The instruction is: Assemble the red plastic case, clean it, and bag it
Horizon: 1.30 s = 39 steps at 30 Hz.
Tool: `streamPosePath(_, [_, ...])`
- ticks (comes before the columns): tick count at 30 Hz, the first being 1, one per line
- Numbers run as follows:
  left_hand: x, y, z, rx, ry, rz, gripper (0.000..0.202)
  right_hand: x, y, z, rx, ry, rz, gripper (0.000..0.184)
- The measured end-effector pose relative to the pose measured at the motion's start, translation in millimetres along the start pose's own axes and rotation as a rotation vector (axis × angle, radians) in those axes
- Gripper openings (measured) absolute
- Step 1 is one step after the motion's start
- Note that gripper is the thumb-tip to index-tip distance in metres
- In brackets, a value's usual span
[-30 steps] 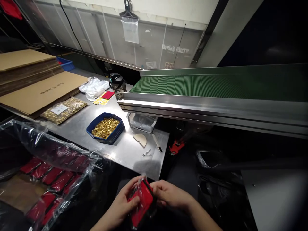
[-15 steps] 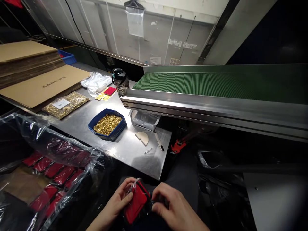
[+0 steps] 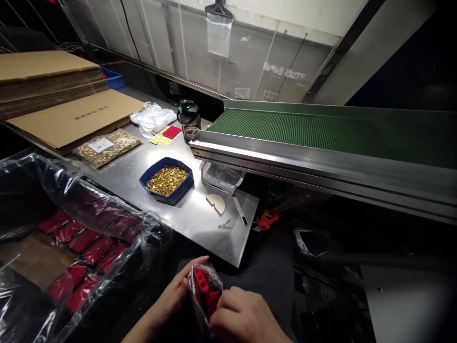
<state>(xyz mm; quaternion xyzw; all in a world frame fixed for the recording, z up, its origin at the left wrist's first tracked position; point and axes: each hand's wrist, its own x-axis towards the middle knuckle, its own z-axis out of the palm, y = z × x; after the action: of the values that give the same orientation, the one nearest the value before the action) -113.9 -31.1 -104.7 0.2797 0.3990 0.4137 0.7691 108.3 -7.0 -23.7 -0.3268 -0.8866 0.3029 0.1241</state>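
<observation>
Below the near edge of the surface (image 3: 200, 228), over the lap, the left hand (image 3: 173, 299) and right hand (image 3: 246, 318) each keep a closed grip on a red pouch (image 3: 206, 291) partly inside a thin clear sleeve (image 3: 195, 307). The bunched film looks slippery, so a hard tug could tear it or drop the pouch. Farther in, a careless reach could spill the blue tray (image 3: 180, 188) of gold parts, or knock the clip (image 3: 224, 223) off the near right corner.

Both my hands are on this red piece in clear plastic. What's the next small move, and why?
Probably ease the red piece out of the clear plastic with the right hand while the left hand steadies it: the film sits loosely around it, and both hands grip it.
</observation>
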Motion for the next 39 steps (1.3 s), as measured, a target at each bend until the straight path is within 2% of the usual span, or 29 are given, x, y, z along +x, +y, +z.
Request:
streamPosePath(2, [2.4,12.0,5.1,0.138,0.026,-0.026,0.067,1.6,-3.7,1.6,-0.228,0.054,-0.135,0.013])
streamPosePath(4, [1.9,21.0,15.2,0.243,0.060,-0.044,0.050,1.5,-5.3,3.4,-0.325,0.085,-0.193,0.018])
streamPosePath(7, [-4.2,26.1,31.9,0.421,0.073,-0.024,0.042,-3.0,-5.0,2.4,-0.364,0.058,-0.149,0.014])
streamPosePath(9, [-9.5,24.7,38.7,0.574,0.130,0.002,0.035,-7.4,-4.0,0.3,-0.404,0.041,-0.117,0.015])
streamPosePath(12, [-15.4,20.7,37.8,0.799,0.222,0.080,0.030,-11.6,-4.8,-4.2,-0.407,0.065,-0.173,0.018])
streamPosePath(14, [-17.8,20.7,31.7,0.923,0.277,0.138,0.031,-10.7,-8.0,-9.6,-0.433,0.144,-0.225,0.022])
streamPosePath(17, [-20.5,28.0,23.3,1.079,0.339,0.248,0.030,-3.8,-15.6,-21.3,-0.435,0.263,-0.312,0.022])
streamPosePath(19, [-23.0,37.0,22.3,1.148,0.342,0.341,0.028,1.9,-19.6,-28.0,-0.411,0.310,-0.317,0.023])
streamPosePath(22, [-29.2,53.5,27.7,1.194,0.321,0.387,0.026,6.8,-20.2,-32.0,-0.432,0.381,-0.267,0.026])
streamPosePath(24, [-34.2,65.7,32.5,1.150,0.298,0.335,0.026,6.6,-17.2,-31.5,-0.406,0.409,-0.235,0.024])
streamPosePath(28, [-39.3,94.1,38.3,1.066,0.260,0.198,0.027,3.6,-7.8,-32.1,-0.338,0.338,-0.155,0.032])
streamPosePath(32, [-34.6,120.2,41.6,1.077,0.251,0.143,0.026,4.2,-1.7,-39.1,-0.271,0.372,-0.061,0.025])
streamPosePath(35, [-29.3,129.2,41.7,1.096,0.274,0.135,0.027,6.8,-1.2,-44.0,-0.201,0.394,-0.008,0.022])
streamPosePath(39, [-23.1,128.4,39.8,1.093,0.268,0.166,0.024,11.4,-2.0,-51.0,-0.091,0.374,0.000,0.020])
